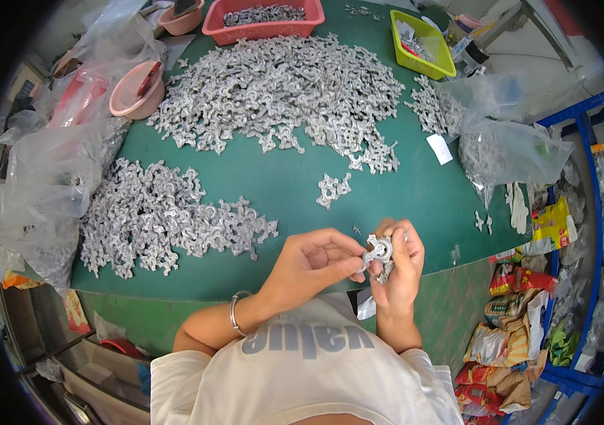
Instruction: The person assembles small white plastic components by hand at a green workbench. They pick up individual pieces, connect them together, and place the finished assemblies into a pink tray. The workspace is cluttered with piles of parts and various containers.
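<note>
Near the front edge of the green table, my left hand pinches a small silver-grey metal casting between thumb and fingertips. My right hand closes around the same casting and more like it, partly hidden by the fingers. Just beyond the hands lies a small group of castings. A large heap of similar castings spreads over the far part of the table, and another heap lies to the left of my hands.
A red tray of metal parts and a yellow-green basket stand at the back. Pink bowls and plastic bags line the left side. At right are a paper slip, bagged parts, a white glove and blue shelving.
</note>
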Available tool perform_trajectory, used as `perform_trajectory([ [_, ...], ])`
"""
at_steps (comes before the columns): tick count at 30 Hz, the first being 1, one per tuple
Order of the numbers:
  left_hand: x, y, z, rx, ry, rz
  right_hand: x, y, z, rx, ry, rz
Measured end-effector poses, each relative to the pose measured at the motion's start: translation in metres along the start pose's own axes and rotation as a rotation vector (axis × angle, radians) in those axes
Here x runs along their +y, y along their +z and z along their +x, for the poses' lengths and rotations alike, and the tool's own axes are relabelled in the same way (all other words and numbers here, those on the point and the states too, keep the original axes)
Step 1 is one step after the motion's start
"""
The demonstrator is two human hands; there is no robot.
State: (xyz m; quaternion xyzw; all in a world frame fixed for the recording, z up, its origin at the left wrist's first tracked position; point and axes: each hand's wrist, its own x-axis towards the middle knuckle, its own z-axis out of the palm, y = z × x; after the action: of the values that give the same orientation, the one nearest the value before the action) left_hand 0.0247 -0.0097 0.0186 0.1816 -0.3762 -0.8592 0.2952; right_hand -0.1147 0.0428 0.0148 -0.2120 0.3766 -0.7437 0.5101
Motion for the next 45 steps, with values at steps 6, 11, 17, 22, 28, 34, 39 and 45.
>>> perform_trajectory([
  [6, 0.001, 0.002, 0.002, 0.167, 0.169, -0.033, 0.001, -0.003, 0.005, 0.009, -0.017, -0.092],
  [11, 0.009, 0.003, 0.005, 0.11, 0.353, 0.147, -0.011, 0.006, 0.011, -0.081, -0.014, -0.075],
  [17, 0.017, 0.004, 0.002, 0.062, 0.431, 0.185, -0.02, 0.015, 0.011, -0.141, 0.0, -0.032],
  [22, 0.019, 0.002, 0.001, 0.015, 0.432, 0.134, -0.022, 0.019, 0.007, -0.147, -0.037, -0.06],
  [28, 0.02, 0.0, -0.001, -0.01, 0.423, 0.106, -0.022, 0.022, 0.004, -0.156, -0.065, -0.085],
  [34, 0.022, -0.002, -0.005, -0.024, 0.407, 0.083, -0.024, 0.026, 0.0, -0.141, -0.072, -0.116],
  [39, 0.023, 0.0, -0.007, -0.043, 0.437, 0.117, -0.024, 0.027, -0.001, -0.144, -0.092, -0.116],
  [45, 0.02, 0.0, -0.01, -0.018, 0.463, 0.13, -0.023, 0.028, -0.002, -0.154, -0.102, -0.144],
])
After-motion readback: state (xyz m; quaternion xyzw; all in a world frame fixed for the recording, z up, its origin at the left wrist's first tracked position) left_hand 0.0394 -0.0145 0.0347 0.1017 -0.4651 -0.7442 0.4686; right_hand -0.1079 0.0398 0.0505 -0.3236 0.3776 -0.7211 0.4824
